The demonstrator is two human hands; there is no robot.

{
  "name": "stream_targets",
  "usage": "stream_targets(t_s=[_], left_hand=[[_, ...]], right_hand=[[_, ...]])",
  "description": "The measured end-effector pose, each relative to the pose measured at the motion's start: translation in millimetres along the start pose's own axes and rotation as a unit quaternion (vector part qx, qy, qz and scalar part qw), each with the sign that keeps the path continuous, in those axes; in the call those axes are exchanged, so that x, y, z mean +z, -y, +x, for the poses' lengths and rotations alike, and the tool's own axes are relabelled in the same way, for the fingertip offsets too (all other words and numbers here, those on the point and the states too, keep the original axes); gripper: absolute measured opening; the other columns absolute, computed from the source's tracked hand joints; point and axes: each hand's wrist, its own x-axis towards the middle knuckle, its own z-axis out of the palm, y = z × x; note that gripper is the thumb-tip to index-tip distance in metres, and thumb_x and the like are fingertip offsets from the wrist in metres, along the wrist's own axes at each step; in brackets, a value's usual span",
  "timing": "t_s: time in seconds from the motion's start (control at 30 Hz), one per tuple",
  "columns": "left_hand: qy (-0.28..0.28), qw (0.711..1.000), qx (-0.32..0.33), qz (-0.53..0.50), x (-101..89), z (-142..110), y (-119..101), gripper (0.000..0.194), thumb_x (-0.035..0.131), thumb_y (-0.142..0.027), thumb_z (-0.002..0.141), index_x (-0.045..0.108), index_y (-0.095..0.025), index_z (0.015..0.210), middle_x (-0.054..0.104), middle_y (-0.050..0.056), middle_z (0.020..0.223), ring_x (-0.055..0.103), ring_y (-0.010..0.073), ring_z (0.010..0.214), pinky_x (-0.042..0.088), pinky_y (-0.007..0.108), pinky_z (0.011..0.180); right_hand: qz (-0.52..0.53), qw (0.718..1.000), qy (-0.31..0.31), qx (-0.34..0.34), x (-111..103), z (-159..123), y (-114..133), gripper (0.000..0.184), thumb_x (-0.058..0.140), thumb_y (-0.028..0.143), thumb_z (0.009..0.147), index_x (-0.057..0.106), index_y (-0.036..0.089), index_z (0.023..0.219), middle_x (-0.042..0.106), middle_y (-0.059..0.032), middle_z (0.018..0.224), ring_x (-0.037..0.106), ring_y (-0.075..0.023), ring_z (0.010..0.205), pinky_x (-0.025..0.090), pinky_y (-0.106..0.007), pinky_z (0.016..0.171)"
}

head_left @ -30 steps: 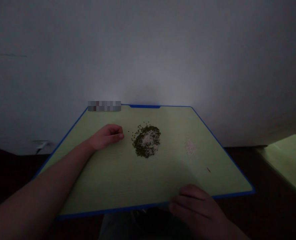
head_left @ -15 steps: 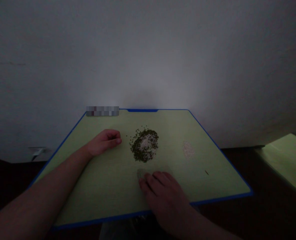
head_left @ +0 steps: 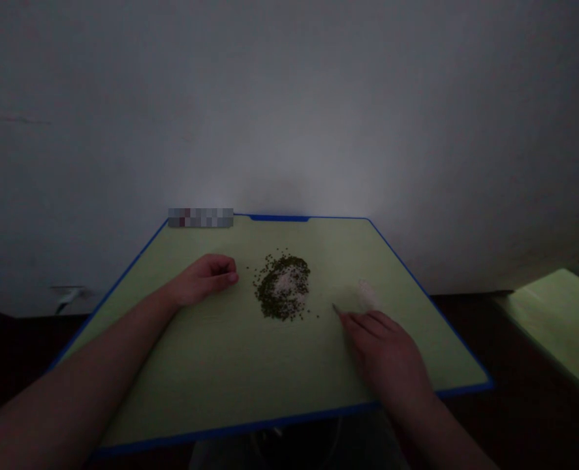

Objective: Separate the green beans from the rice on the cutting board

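Right hand is shifted rightward, a thin, dark, pointed tool pinched in its fingertips.
The tip is aimed leftward toward a rounded green-and-white grain pile; left hand, curled, grip unclear, is placed nearer.

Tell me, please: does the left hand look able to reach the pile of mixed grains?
Probably yes: the left hand is just beside the mixed pile, with only a few stray grains visible between them, though its curled fingers might need to open.
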Motion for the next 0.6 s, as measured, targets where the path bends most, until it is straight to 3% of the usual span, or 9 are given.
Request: stream_targets(t_s=[0.17,0.3,0.43,0.6], left_hand=[[-0.001,1.000,0.001,-0.002,1.0,0.1,-1.0,0.032,0.055,-0.041,0.077,0.043,-0.017,0.060,0.035,-0.006,0.051,0.033,0.0080,0.047,0.027,0.020,0.043],[0.000,1.000,0.002,0.005,1.3,0.2,-3.6,0.030,0.053,-0.041,0.077,0.043,-0.017,0.060,0.035,-0.006,0.050,0.033,0.0082,0.046,0.027,0.020,0.042],[0.002,1.000,0.010,0.016,0.8,0.7,-3.0,0.030,0.053,-0.040,0.076,0.043,-0.017,0.060,0.035,-0.006,0.050,0.033,0.0082,0.045,0.027,0.020,0.042],[0.004,1.000,0.000,0.015,-0.2,0.8,-0.5,0.031,0.053,-0.041,0.077,0.043,-0.017,0.060,0.035,-0.006,0.051,0.033,0.0080,0.046,0.027,0.020,0.043]], right_hand=[[0.066,0.993,-0.069,0.073,-15.3,-2.8,-22.8,0.026,0.048,0.012,0.086,0.070,0.015,0.100,0.073,-0.0079,0.093,0.066,-0.0217,0.083,0.055,-0.038,0.076],[0.140,0.971,-0.068,0.184,-26.5,7.9,-42.4,0.023,0.052,0.025,0.086,0.070,0.019,0.100,0.074,-0.0065,0.092,0.069,-0.0204,0.076,0.056,-0.034,0.067],[0.259,0.934,0.003,0.245,-20.1,29.5,-51.0,0.023,0.058,0.025,0.081,0.069,0.018,0.100,0.074,-0.0058,0.086,0.069,-0.0184,0.072,0.055,-0.030,0.064],[0.341,0.914,0.106,0.193,-7.8,46.6,-43.3,0.020,0.055,0.015,0.079,0.068,0.018,0.094,0.073,-0.0030,0.080,0.066,-0.0152,0.068,0.051,-0.026,0.061]])
